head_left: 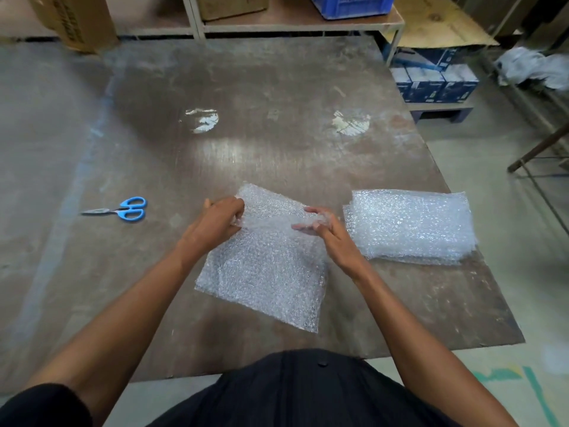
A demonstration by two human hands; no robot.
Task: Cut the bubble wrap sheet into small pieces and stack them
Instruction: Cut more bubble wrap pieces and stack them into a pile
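A clear bubble wrap sheet lies in front of me on the brown table, its far part lifted off the surface. My left hand grips the sheet's left edge with curled fingers. My right hand pinches its right edge, the other fingers spread. A stack of cut bubble wrap pieces sits just right of my right hand. Blue-handled scissors lie shut on the table far to the left, apart from both hands.
Shelving with cardboard boxes and a blue crate stands beyond the table's far edge. Blue-and-white boxes sit on a low pallet at the right. The table's right edge runs close beside the stack.
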